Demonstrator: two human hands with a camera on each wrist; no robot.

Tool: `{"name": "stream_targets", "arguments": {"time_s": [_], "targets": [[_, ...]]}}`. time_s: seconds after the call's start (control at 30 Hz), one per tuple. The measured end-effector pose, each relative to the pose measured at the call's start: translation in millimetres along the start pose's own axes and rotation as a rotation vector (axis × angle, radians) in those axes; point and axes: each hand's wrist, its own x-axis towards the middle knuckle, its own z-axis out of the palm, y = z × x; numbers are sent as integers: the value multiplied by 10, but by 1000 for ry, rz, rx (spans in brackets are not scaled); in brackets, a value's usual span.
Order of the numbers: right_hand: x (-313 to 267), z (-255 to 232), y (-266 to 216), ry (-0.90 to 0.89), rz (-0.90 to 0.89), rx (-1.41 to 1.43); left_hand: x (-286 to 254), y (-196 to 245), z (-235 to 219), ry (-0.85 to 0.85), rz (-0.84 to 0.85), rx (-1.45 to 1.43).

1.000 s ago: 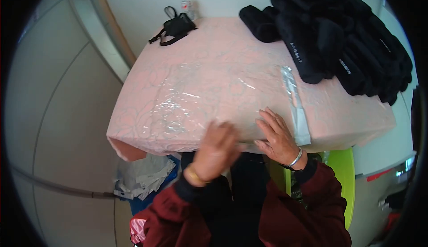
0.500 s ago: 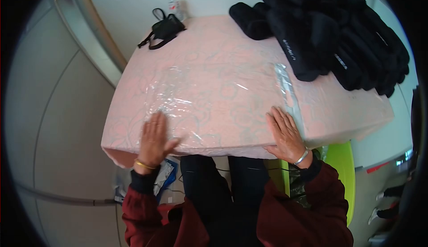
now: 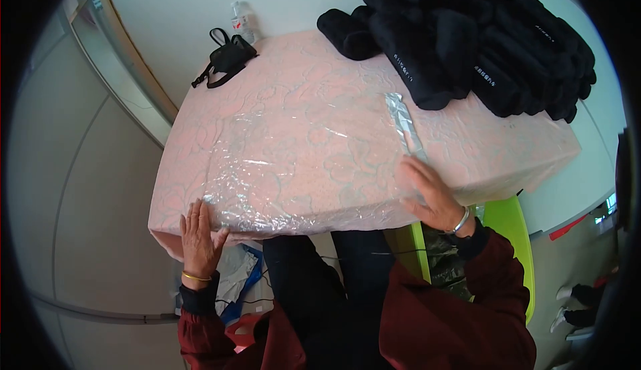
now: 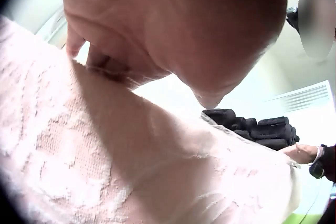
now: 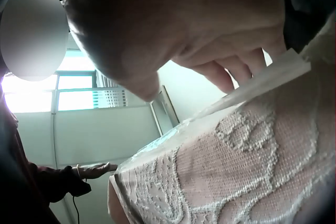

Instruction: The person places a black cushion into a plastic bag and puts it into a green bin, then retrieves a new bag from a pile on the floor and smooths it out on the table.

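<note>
A clear plastic bag (image 3: 300, 163) lies spread flat on the table, with a silvery white strip (image 3: 402, 123) along its right end. My left hand (image 3: 200, 240) rests at the bag's front left corner, by the table edge, fingers straight and thumb out to the side. In the left wrist view its fingertips meet the cloth. My right hand (image 3: 433, 195) lies over the front end of the strip with fingers extended. From the right wrist view, the pale strip (image 5: 257, 85) stands out under those fingers. Along the front, the plastic reaches the table's edge.
Black padded rolls (image 3: 427, 56) with white lettering are heaped at the back right of the pink patterned tablecloth (image 3: 180, 170). A small black strapped bag (image 3: 230, 56) and a clear bottle (image 3: 242, 23) stand at the back left. Below the table is a lime-green bin (image 3: 511, 250).
My left hand has swept leftward across the plastic from near the middle to its front left corner. My right hand has stayed by the strip. The plastic has shifted forward towards me.
</note>
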Motion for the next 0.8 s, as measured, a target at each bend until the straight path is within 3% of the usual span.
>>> {"name": "stream_targets", "arguments": {"time_s": [0.07, 0.13, 0.2, 0.3, 0.37, 0.5, 0.63, 0.8], "targets": [[55, 9, -51, 104, 78, -72, 31, 170, -75, 33, -19, 48], [167, 117, -169, 88, 32, -79, 195, 680, -196, 78, 5, -193], [329, 248, -316, 78, -38, -127, 370, 1158, -107, 68, 196, -274], [505, 430, -463, 31, -98, -134, 679, 1829, 84, 38, 336, -361], [545, 503, -461, 3, -123, -143, 822, 1947, 258, 34, 375, -347], [497, 505, -273, -69, -53, -145, 958, 1806, 496, -15, 406, -280], [360, 263, -88, -145, 2, -187, 897, 953, 449, -22, 372, -183], [302, 154, 171, -176, 33, -240, 832, 161, 270, -150, 87, -101]]}}
